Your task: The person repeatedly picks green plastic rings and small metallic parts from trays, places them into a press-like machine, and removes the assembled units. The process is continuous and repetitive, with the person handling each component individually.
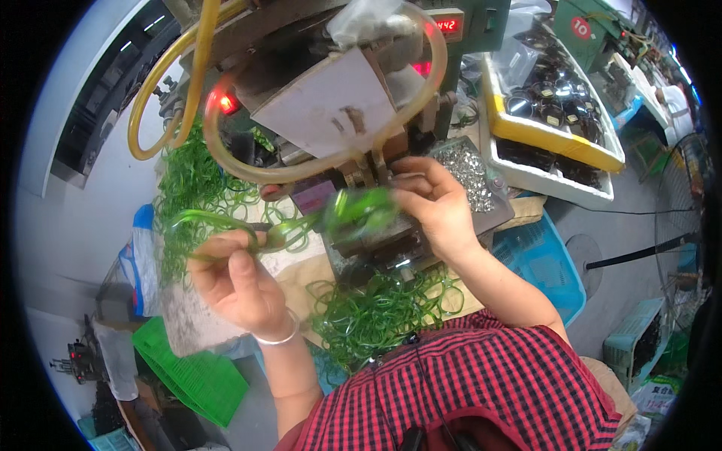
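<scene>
At frame centre, the left hand [237,282] and right hand [436,203] are both pinching a green frame [353,210] over a bench [301,278] that is lying strewn with green rings [376,308]; a yellow tray [556,135] is sitting upper right.

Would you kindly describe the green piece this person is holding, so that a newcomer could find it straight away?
Start at the grey machine with looped yellowish tubes at top centre. Just below it, the left hand and right hand hold a translucent green frame between them. Unlike the loose green rings heaped on the bench, it is lifted clear and blurred.
</scene>
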`<state>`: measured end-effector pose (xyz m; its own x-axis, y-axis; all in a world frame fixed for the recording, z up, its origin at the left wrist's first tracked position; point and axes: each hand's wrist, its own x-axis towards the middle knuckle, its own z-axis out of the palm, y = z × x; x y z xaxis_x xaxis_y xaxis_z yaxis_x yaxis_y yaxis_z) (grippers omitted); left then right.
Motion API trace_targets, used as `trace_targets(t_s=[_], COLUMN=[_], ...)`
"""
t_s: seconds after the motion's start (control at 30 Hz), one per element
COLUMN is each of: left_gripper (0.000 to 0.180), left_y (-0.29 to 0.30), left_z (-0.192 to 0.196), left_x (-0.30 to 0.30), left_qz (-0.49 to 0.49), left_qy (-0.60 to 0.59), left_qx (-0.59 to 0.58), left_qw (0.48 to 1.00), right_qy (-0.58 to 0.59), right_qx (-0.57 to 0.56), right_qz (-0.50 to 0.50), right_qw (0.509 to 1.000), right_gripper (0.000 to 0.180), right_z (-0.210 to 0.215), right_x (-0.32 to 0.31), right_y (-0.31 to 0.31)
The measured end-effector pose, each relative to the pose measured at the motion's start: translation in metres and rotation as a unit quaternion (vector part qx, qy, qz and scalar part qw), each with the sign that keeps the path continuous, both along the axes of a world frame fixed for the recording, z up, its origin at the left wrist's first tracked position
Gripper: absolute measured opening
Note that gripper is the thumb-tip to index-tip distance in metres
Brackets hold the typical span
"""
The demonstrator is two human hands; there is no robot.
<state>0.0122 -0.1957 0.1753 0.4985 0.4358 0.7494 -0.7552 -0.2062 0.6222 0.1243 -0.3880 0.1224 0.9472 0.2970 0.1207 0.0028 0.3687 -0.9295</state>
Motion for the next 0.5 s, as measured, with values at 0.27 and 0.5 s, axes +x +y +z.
trace_targets(t_s=[0.27, 0.5], left_gripper=[0.011, 0.012], left_y=[-0.020, -0.051], left_z=[0.015, 0.011], left_x=[-0.001, 0.023], left_qz=[0.006, -0.015], left_qy=[0.027, 0.207], left_qx=[0.092, 0.152], left_qw=[0.995, 0.966], right_qy=[-0.058, -0.306], right_qx=[0.019, -0.591], right_qz=[0.018, -0.172], right_qw=[0.998, 0.726], right_gripper=[0.042, 0.032], right_z=[0.026, -0.045], right_x=[-0.040, 0.042], right_y=[-0.005, -0.062])
